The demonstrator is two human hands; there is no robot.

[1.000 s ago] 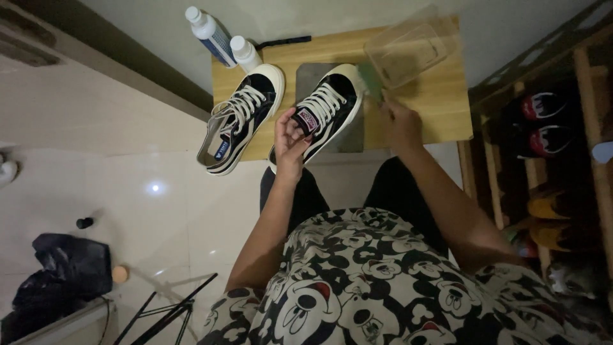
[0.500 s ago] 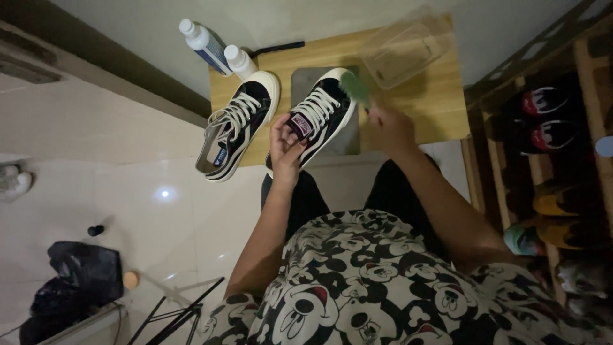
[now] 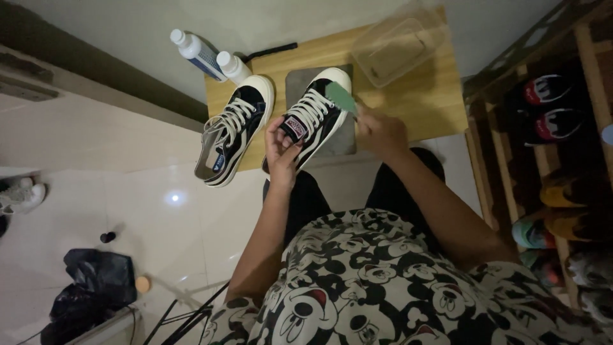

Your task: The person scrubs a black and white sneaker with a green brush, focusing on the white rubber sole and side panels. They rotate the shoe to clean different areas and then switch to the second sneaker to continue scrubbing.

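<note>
My left hand (image 3: pixel 281 144) grips the heel of the black canvas sneaker with white laces (image 3: pixel 311 115) on the grey mat (image 3: pixel 341 137), tabletop centre. Right-hand fingers (image 3: pixel 377 128) pinch a green cloth (image 3: pixel 341 97) at the toe; pressing hard could shove the sneaker toward twelve o'clock.

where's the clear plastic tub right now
In the head view the clear plastic tub sits at the far right corner of the wooden table, beyond the grey mat and the right hand.

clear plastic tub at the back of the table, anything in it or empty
Empty, it seems: the clear plastic tub shows only the wooden table through its walls and floor.
</note>
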